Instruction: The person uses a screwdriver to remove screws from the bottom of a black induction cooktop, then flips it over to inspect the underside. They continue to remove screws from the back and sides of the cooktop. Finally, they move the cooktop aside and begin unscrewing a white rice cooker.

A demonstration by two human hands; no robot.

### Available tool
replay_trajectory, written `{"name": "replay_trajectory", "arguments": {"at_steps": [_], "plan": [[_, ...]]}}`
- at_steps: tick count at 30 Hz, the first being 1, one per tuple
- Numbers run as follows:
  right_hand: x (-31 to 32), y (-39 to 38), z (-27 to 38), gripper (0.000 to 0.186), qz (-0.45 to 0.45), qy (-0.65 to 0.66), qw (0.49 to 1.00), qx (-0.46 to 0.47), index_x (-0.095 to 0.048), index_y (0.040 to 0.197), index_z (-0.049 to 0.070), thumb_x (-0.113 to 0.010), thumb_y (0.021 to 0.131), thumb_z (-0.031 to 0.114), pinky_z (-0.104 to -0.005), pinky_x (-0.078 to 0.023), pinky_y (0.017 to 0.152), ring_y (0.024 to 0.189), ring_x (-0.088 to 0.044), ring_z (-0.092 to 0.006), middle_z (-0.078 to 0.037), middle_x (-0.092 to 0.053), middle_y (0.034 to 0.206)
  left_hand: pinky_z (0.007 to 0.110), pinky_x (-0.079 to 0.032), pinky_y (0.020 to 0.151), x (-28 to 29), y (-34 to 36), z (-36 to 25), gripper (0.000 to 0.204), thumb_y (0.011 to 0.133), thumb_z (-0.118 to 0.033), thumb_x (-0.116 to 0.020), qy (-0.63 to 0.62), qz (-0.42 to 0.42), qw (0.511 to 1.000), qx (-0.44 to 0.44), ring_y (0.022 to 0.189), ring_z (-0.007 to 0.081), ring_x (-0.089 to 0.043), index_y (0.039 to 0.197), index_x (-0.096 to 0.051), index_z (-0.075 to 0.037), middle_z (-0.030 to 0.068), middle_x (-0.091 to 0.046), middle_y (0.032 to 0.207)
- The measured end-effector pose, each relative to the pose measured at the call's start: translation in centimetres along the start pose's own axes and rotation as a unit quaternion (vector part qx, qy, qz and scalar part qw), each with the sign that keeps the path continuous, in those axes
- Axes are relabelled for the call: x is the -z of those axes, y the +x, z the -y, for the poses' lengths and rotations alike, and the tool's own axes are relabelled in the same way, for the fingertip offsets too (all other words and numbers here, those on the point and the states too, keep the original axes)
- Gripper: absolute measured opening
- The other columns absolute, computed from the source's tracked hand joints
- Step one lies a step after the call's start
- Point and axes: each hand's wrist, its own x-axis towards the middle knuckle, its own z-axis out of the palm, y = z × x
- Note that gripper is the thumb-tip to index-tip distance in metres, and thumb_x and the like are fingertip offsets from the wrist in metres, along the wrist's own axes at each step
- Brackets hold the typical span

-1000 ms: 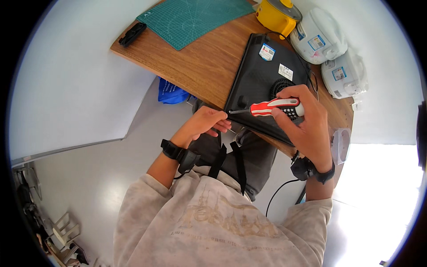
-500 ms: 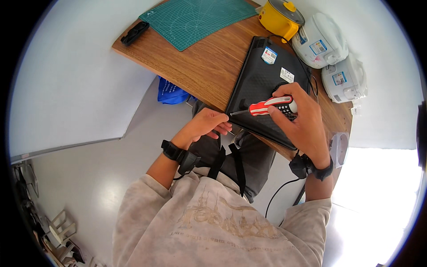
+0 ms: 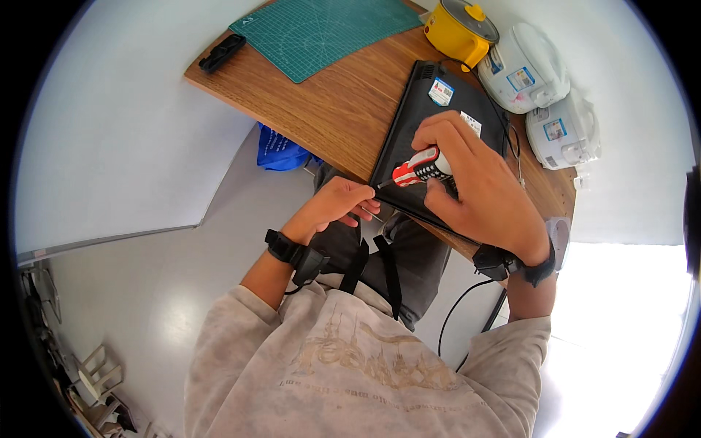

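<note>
A black flat appliance (image 3: pixel 409 131) with stickers lies at a slant over the table's front edge; in the earlier frame a round grille shows on its upturned face. My right hand (image 3: pixel 482 179) grips the handle of a red, white and black screwdriver (image 3: pixel 416 169). Its shaft slopes down to the left, with the tip at the appliance's near left corner. At that same corner my left hand (image 3: pixel 339 201) is closed, thumb and forefinger on the edge beside the tip and the other fingers curled below. Whether a screw sits under the tip is too small to tell.
A green cutting mat (image 3: pixel 328 36) and a black tray-like holder (image 3: pixel 222 53) lie on the wooden table (image 3: pixel 321 102). Along the right stand a yellow pot (image 3: pixel 445 33) and two white rice cookers (image 3: pixel 526 69) (image 3: pixel 562 131). A black cable (image 3: pixel 491 95) runs beside the appliance. A blue bag (image 3: pixel 281 150) is below.
My right hand has turned over the screwdriver handle and moved slightly left, now covering the grille. The handle has rotated and tilts more steeply. My left hand stays at the corner.
</note>
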Motion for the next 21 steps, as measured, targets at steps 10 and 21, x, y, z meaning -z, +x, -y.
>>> {"name": "replay_trajectory", "arguments": {"at_steps": [10,21], "plan": [[-0.7,0.0,1.5,0.028,0.012,-0.149,0.986,-0.069,-0.057,0.117,0.008,-0.067,0.094,0.021,-0.0430,-0.054,0.068,0.080,-0.067,-0.0352,-0.012,-0.068,0.100,0.032,-0.056,0.065,1.1,-0.8,0.8,0.037,0.097,-0.039,-0.063,0.008,-0.004,1.000,0.002,0.084,0.0159,-0.074,0.104,-0.075,-0.005,0.0074,-0.078,0.101],[-0.9,0.1,2.9,0.028,0.064,-0.152,0.983,-0.086,-0.063,0.114,0.004,-0.069,0.092,0.020,-0.0415,-0.052,0.062,0.077,-0.067,-0.0318,-0.014,-0.067,0.099,0.031,-0.055,0.065,1.7,-1.3,1.6,0.037,0.097,-0.039,-0.063,0.006,-0.003,1.000,0.000,0.083,0.0155,-0.073,0.103,-0.076,-0.005,0.0070,-0.078,0.101]]}}
